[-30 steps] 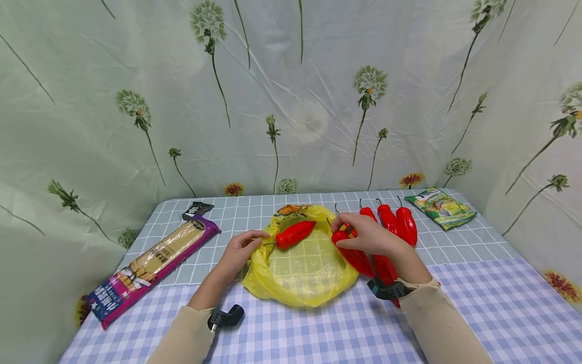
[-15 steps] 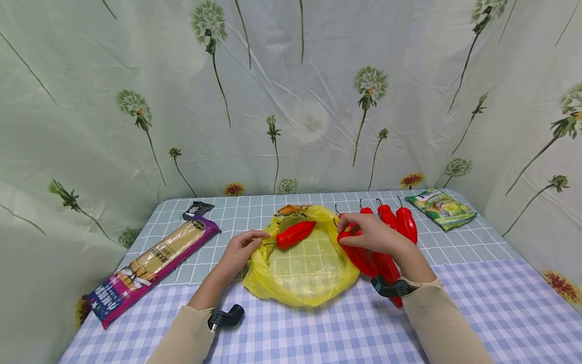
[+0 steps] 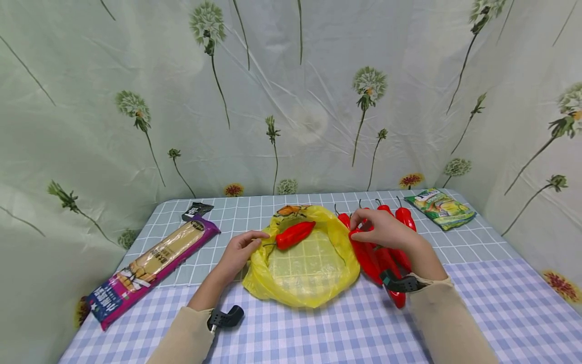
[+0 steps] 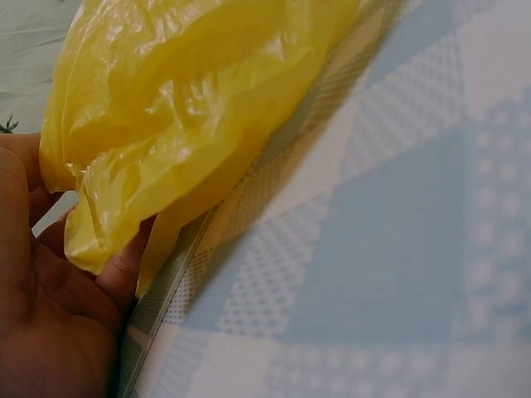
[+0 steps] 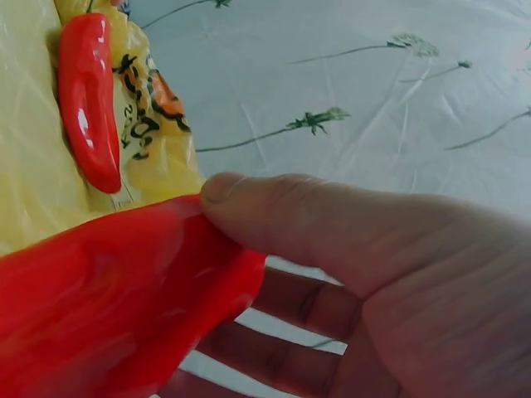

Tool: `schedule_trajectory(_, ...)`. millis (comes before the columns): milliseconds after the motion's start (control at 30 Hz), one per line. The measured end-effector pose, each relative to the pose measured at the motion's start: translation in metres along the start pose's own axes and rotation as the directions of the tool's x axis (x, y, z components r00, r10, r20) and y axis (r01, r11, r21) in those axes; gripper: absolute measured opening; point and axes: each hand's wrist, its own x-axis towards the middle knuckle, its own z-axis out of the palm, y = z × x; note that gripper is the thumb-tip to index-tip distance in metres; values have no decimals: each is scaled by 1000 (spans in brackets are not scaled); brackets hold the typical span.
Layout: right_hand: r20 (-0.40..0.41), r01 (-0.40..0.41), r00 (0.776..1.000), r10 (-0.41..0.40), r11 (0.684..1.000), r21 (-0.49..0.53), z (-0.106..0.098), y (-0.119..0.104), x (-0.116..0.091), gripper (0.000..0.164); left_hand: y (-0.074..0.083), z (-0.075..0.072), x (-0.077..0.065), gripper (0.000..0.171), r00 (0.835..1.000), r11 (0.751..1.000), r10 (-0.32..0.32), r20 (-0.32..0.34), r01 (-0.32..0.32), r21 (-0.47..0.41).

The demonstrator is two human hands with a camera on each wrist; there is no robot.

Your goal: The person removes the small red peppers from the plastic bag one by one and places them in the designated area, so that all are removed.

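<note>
A yellow plastic bag [image 3: 261, 288] lies spread with its mouth up, and one red chili pepper [image 3: 294, 235] rests inside it. At the bag's left rim my left hand [image 3: 237, 253] holds the plastic; in the left wrist view part of its fingers is behind the yellow film [image 4: 191, 108]. Just right of the bag, my right hand [image 3: 386, 233] pinches another red chili pepper [image 3: 365, 257] by its upper end. The right wrist view has the thumb [image 5: 274, 207] on top of this pepper and other fingers below. The hand partly hides several more red peppers [image 3: 396, 298].
A long purple packet [image 3: 154, 268] lies at the left, with a small black packet [image 3: 197, 210] behind it. A green packet [image 3: 440, 208] lies at the back right. The table has a checked cloth [image 3: 282, 338], and a flowered curtain [image 3: 318, 151] hangs behind.
My right hand has moved a little to the right with the pepper, away from the bag's right rim. The left hand and the pepper in the bag have stayed in place.
</note>
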Motion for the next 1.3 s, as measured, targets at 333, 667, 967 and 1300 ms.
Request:
schedule_trajectory(333,11,-83,996,83,995,-53,-6,11,0,21,0,-1,-1,29,1000,1000,5,-2,-5,3)
schedule_trajectory(667,43,-115,992,121,987,-116,-5,20,1,20,0,-1,-1,29,1000,1000,-6,0,6,-1)
schedule_trajectory(967,65,-92,993,102,986,-136,-4,23,1,15,1,-1,-2,29,1000,1000,-29,-6,29,5)
schedule_trajectory(1300,-22,-82,997,79,979,-186,-8,18,0,19,0,-1,-1,29,1000,1000,-10,7,10,-2)
